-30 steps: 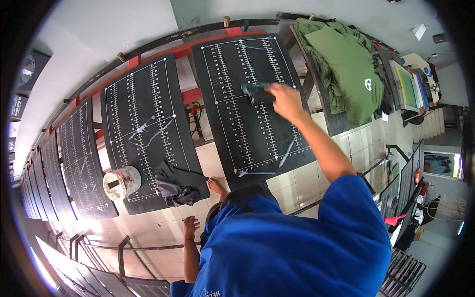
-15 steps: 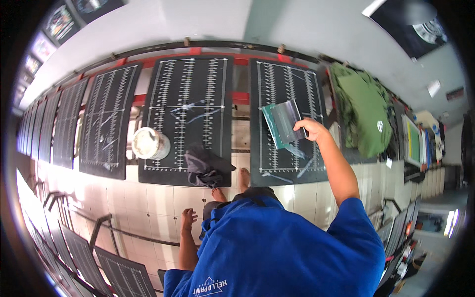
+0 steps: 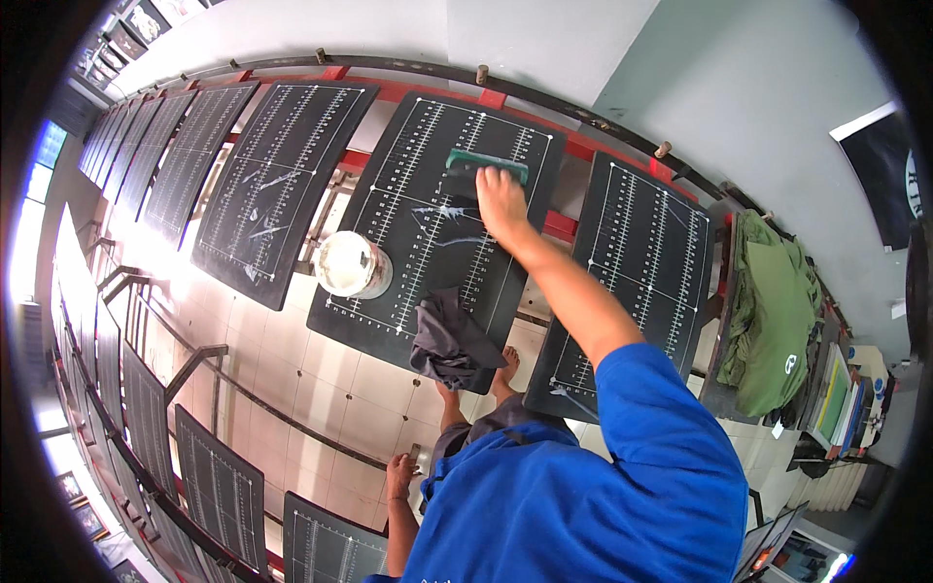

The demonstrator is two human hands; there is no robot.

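A green-edged scraper (image 3: pixel 483 167) is gripped in the right hand (image 3: pixel 501 202) and pressed flat against the far end of the middle black board (image 3: pixel 389 214), near its top edge and the red rail (image 3: pixel 583 146) behind it. The left hand (image 3: pixel 399 476) hangs low beside the body; it is seen to be empty, with the fingers loosely spread. On the near half of the same board a dark rag (image 3: pixel 451 340) is left crumpled, and a round white tub (image 3: pixel 352 264) is set at the board's left edge.

As far as can be judged, the work is partway through — pale smears are seen across the middle of this board and on the board to its left (image 3: pixel 262 185), and a streak or two on the board to the right (image 3: pixel 641 262). The long row of boards further left looks untouched, though it is too small and bent to be certain. Green shirts (image 3: pixel 773 311) are piled on a board at the far right.
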